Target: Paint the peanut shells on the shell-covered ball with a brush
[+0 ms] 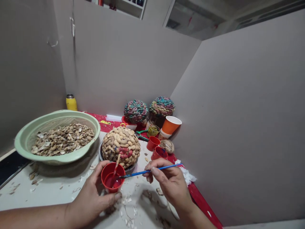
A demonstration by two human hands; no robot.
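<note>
My left hand (92, 190) is wrapped round a small red cup (104, 178) with red paint in it. A wooden stick (116, 165) leans inside that cup. Pinched in my right hand (168, 181) is a blue paintbrush (140, 173), its dark tip at the cup's right rim. Just behind the cup, a ball covered in peanut shells (121, 143) rests in a grey bowl (101, 152). Most of its shells are bare tan, with a red-painted patch low on the front and a bluish spot beside it.
A green colander (21, 143) of shells stands left, a yellow bottle (71, 103) behind it. Two multicoloured shell balls (135, 111) sit at the back. Two more red cups (153, 143), a twine ball (167, 146), an orange paper cup (170, 125) and crumpled tissue (188, 175) lie right, beside the wall.
</note>
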